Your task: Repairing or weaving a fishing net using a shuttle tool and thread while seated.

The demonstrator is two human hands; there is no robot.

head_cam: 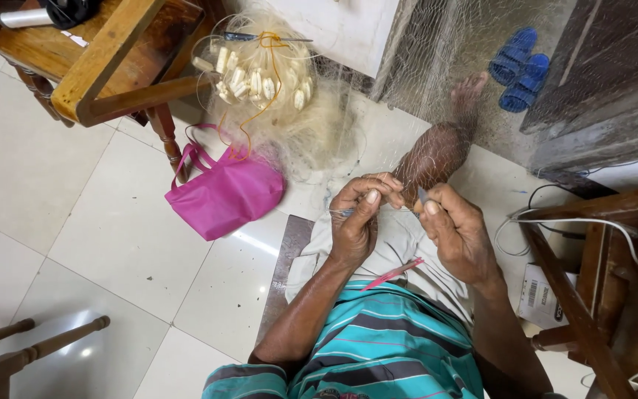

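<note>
Both hands pinch fine fishing net mesh over the lap; left hand grips strands, right hand a small tool. Floats bunch at 11 o'clock. Overtight pulling could snap strands.

A floor of pale, glossy tiles carries everything here. Left of centre a pink fabric bag lies on it, just beside a turned wooden chair leg. Beyond the bag, farther off, a heap of fine fishing net with white floats rests on the tiles. At the far right lie blue slippers. White cables trail across the floor at right.
</note>
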